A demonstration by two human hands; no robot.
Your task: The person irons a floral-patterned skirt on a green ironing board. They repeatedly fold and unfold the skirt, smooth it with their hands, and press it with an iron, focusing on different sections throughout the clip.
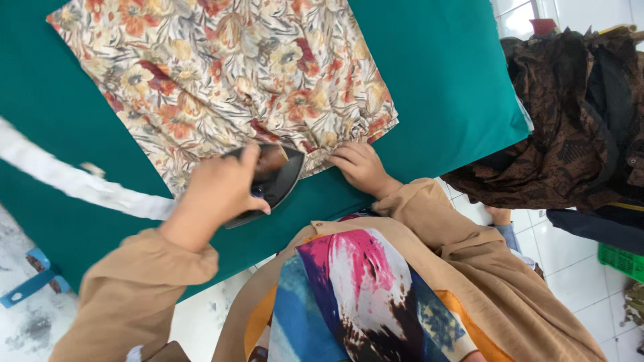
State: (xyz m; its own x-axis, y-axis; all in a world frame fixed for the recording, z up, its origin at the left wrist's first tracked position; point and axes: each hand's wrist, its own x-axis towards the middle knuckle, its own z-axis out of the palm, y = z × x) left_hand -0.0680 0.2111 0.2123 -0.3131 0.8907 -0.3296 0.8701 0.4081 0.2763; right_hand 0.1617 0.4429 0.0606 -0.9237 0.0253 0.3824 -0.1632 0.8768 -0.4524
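Note:
A floral fabric (221, 74) in cream, orange and red lies spread on a green padded table (449, 74). My left hand (215, 191) grips the handle of a dark iron (276, 175), which rests on the fabric's near edge with its tip pointing right. My right hand (360, 167) lies flat on the fabric's hem just to the right of the iron's tip, fingers pressing the cloth down. Tan sleeves cover both my arms.
A white cloth-wrapped cord (74, 181) runs from the iron across the table to the left. A pile of dark brown patterned garments (570, 127) sits to the right of the table. A green crate (620, 260) stands on the white tiled floor.

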